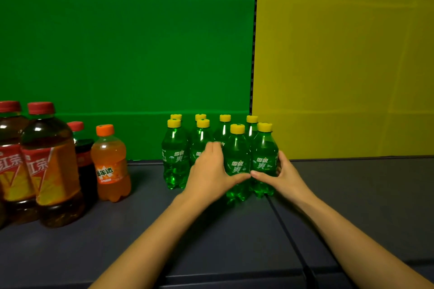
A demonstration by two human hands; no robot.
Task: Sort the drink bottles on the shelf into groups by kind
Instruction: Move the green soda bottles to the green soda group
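Head view: the green soda bottles (237, 148) stand bunched mid-shelf (234, 230), left hand (211, 169) and right hand (285, 171) each wrapped round a front one, thumbs touching, while tea bottles (49, 166), cola bottle (84, 155) and orange soda bottle (110, 164) at far left seem barely separated.

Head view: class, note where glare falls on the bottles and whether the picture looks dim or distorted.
Head view: white glare streaks on the green bottles and tea bottles; the shelf is dim; creases in the green backdrop bow slightly, wide-angle distortion.
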